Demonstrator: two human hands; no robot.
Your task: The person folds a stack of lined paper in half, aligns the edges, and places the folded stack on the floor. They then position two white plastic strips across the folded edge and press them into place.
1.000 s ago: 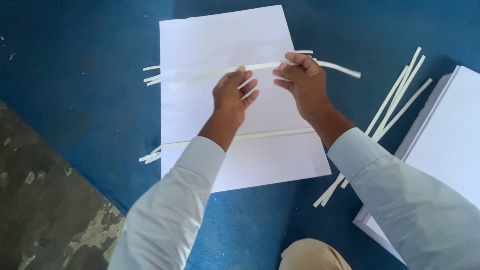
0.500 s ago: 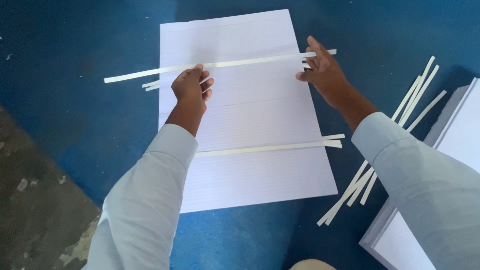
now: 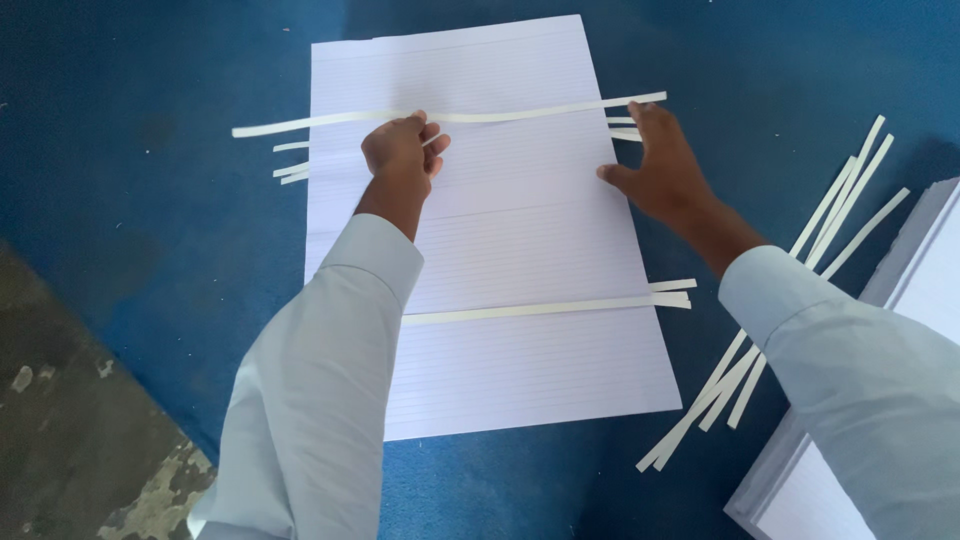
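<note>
Far left, a worn grey patch of floor (image 3: 70,440) shows beside the blue carpeted surface (image 3: 150,230). Moving in, the tip of a long thin white paper strip (image 3: 300,124) sticks out past the edge of the big white lined paper sheet (image 3: 520,360), with a few shorter white strip ends (image 3: 290,165) poking out just below it. Now the left hand (image 3: 402,152), fingers curled in, knuckles up, pressing down on that long strip where it crosses the sheet's upper part — whether it pinches the strip, I can't tell. The strip runs on across the page to the right hand (image 3: 655,170), fingers spread and loose, fingertips touching the strip's right end near the sheet's edge, thumb resting on the paper. Lower down, a second white paper strip (image 3: 545,308) lies flat across the sheet, untouched. Further right, a loose bundle of white paper strips (image 3: 800,290) lies slantwise on the carpet, and at the far right edge, a stack of white paper sheets (image 3: 925,290).
</note>
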